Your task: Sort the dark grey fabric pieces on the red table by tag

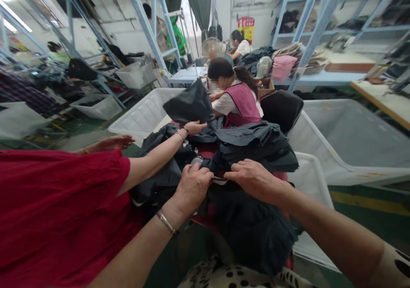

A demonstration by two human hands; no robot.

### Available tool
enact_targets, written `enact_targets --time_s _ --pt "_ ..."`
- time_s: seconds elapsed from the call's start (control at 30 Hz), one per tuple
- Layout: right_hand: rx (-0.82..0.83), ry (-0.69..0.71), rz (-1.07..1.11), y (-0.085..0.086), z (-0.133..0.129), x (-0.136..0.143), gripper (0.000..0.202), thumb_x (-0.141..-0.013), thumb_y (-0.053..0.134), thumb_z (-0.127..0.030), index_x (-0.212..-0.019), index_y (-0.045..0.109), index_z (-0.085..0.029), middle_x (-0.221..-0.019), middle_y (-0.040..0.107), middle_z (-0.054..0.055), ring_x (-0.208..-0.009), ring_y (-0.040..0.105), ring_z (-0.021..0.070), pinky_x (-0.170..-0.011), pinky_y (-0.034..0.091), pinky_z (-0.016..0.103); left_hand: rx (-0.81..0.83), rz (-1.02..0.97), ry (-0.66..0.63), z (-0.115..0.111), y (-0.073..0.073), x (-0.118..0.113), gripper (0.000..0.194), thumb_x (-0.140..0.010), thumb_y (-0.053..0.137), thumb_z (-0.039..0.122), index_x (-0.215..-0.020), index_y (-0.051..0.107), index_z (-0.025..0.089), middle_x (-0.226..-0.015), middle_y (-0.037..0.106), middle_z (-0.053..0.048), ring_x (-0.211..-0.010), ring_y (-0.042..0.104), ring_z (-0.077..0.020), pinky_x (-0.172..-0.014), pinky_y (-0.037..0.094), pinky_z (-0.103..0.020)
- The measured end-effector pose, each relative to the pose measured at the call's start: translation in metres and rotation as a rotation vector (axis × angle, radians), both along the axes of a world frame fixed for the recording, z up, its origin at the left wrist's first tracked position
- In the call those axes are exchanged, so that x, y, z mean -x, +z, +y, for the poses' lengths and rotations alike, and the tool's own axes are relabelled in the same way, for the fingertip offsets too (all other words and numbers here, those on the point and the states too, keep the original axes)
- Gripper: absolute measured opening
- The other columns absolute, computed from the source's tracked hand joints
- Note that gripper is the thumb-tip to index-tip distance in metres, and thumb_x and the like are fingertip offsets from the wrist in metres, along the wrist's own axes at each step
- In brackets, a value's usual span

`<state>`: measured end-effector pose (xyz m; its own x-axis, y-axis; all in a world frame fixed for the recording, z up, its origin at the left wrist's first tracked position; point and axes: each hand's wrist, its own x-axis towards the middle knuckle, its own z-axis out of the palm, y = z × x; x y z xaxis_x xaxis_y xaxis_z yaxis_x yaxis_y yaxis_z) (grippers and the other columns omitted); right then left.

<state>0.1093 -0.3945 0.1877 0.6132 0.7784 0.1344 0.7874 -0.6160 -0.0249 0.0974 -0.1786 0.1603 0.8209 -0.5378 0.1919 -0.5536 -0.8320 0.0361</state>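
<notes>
Low in the middle of the head view, my left hand [194, 184], a silver bangle on its wrist, is closed on the edge of a dark grey garment [250, 224]. My right hand [251, 177] pinches the same edge a short way to the right. Between the hands the edge [220, 178] shows a dark band with a pale strip below it. The garment hangs down towards my lap. Just beyond my right hand lies a stack of dark cloth pieces [256, 145]. More dark cloth [160, 168] is heaped to the left of my left hand.
A co-worker in a red top [57, 211] stands close on the left, one hand [195, 127] at a raised dark cloth piece [190, 102]. Ahead, a person in a pink vest [240, 102] sits bent forward. White plastic bins [326, 151] stand right and left [137, 113].
</notes>
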Motion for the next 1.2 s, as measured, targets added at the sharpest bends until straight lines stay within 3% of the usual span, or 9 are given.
enact_targets --time_s 0.1,0.2,0.33,0.4,0.47,0.67,0.87,1.0,1.2 --pt "-0.172 -0.069 -0.175 0.015 -0.012 0.006 0.027 -0.086 0.051 -0.02 -0.111 0.058 -0.026 -0.1 0.059 0.006 -0.093 0.051 0.0196 -0.086 0.035 0.036 0.055 0.022 -0.012 -0.008 0.006 -0.004 0.019 -0.089 0.043 0.019 -0.078 0.058 0.017 -0.075 0.062 -0.004 -0.076 0.054 -0.0195 -0.072 0.035 -0.034" --pt "-0.576 -0.204 -0.233 0.014 -0.015 0.022 0.028 -0.087 0.049 -0.019 -0.114 0.056 -0.022 -0.113 0.054 0.009 -0.108 0.045 0.0226 -0.093 0.034 0.039 0.279 0.046 0.124 -0.012 0.012 -0.01 0.019 -0.089 0.041 0.02 -0.076 0.054 0.016 -0.07 0.059 -0.003 -0.062 0.051 -0.0146 -0.062 0.033 -0.028" --pt "-1.164 -0.326 0.429 -0.017 0.003 0.042 0.018 -0.086 0.049 -0.033 -0.096 0.054 -0.019 -0.079 0.053 0.001 -0.07 0.05 0.0123 -0.065 0.042 0.025 0.514 0.072 0.203 -0.023 0.017 -0.003 0.021 -0.085 0.046 0.023 -0.065 0.045 0.018 -0.062 0.052 -0.001 -0.057 0.046 -0.013 -0.057 0.031 -0.026" --pt "-1.394 -0.389 0.734 -0.037 0.018 0.047 0.028 -0.082 0.054 -0.039 -0.102 0.048 -0.02 -0.08 0.053 -0.001 -0.07 0.051 0.012 -0.064 0.043 0.024 0.516 0.088 0.177 -0.034 0.014 0.011 0.02 -0.084 0.049 0.025 -0.066 0.045 0.019 -0.064 0.053 -0.001 -0.059 0.047 -0.014 -0.056 0.03 -0.027" --pt "-1.549 -0.434 0.832 -0.051 0.033 0.05 0.038 -0.078 0.058 -0.039 -0.108 0.045 -0.021 -0.092 0.056 0.001 -0.083 0.054 0.0142 -0.075 0.045 0.026 0.488 0.124 0.127 -0.044 0.007 0.026 0.014 -0.083 0.049 0.023 -0.069 0.047 0.019 -0.07 0.056 -0.003 -0.061 0.05 -0.0157 -0.057 0.031 -0.028" --pt "-1.577 -0.429 0.872 -0.06 0.047 0.055 0.028 -0.081 0.053 -0.043 -0.095 0.057 -0.018 -0.089 0.06 0.001 -0.088 0.055 0.0165 -0.085 0.044 0.028 0.799 0.452 0.113 -0.049 -0.014 0.042 0.016 -0.076 0.06 0.024 -0.066 0.05 0.017 -0.067 0.054 0.0 -0.063 0.049 -0.014 -0.059 0.037 -0.025" --pt "-1.554 -0.39 1.05 -0.058 0.036 0.049 0.023 -0.076 0.059 -0.032 -0.091 0.065 -0.016 -0.085 0.065 0.0 -0.081 0.058 0.0159 -0.083 0.045 0.03 1.503 1.003 0.222 -0.033 -0.011 0.038 0.029 -0.071 0.068 0.024 -0.098 0.061 0.017 -0.084 0.066 -0.003 -0.071 0.059 -0.0145 -0.069 0.049 -0.026" --pt "-1.663 -0.494 1.228 -0.05 0.01 0.044 0.027 -0.067 0.07 -0.031 -0.089 0.065 -0.017 -0.074 0.066 -0.001 -0.066 0.059 0.0135 -0.068 0.047 0.027 1.95 1.164 0.398 -0.022 0.0 0.041 0.032 -0.069 0.069 0.017 -0.1 0.06 0.02 -0.083 0.069 -0.001 -0.073 0.065 -0.014 -0.069 0.053 -0.025" --pt "-1.556 -0.325 1.433 -0.051 -0.03 0.067 0.025 -0.065 0.074 -0.028 -0.086 0.065 -0.016 -0.074 0.066 0.001 -0.062 0.059 0.0122 -0.065 0.047 0.027 1.957 1.343 0.092 -0.023 0.039 0.059 0.041 -0.069 0.07 0.016 -0.108 0.059 0.024 -0.095 0.07 -0.002 -0.081 0.067 -0.0167 -0.074 0.055 -0.029"
